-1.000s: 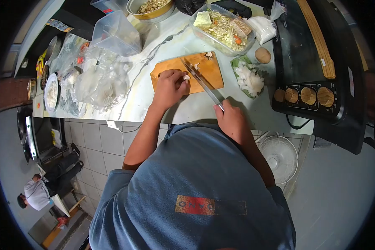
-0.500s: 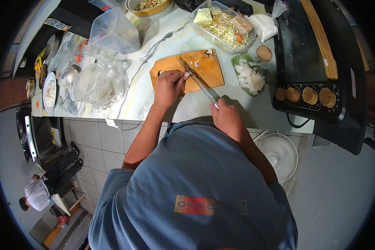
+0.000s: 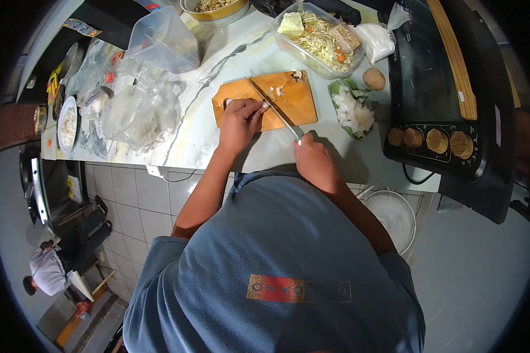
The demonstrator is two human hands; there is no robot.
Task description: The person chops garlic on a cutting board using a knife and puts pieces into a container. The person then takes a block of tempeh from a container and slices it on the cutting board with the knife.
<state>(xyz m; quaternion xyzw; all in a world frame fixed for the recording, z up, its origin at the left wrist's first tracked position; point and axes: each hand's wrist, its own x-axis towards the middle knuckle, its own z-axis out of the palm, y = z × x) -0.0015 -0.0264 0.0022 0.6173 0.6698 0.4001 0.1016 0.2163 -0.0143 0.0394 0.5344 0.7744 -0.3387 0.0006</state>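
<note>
A wooden cutting board lies on the marble counter. My right hand is wrapped round the handle of a knife, whose blade slants up and left across the board. On the board's left part, my left hand pinches a small white piece against the blade. Small white slices lie beyond the knife, and a brownish scrap is at the board's far edge. Right of the board, white shreds rest on a green leaf.
A plastic container of sprouts and tempeh stands behind the board, beside a bag of white powder and a round brown item. A black stove is at right. Plastic bags lie left. A person is at far left.
The knife has shifted left, its blade now against the white piece at my left fingertips. My right hand has moved slightly left and up. More slices lie apart on the board.
</note>
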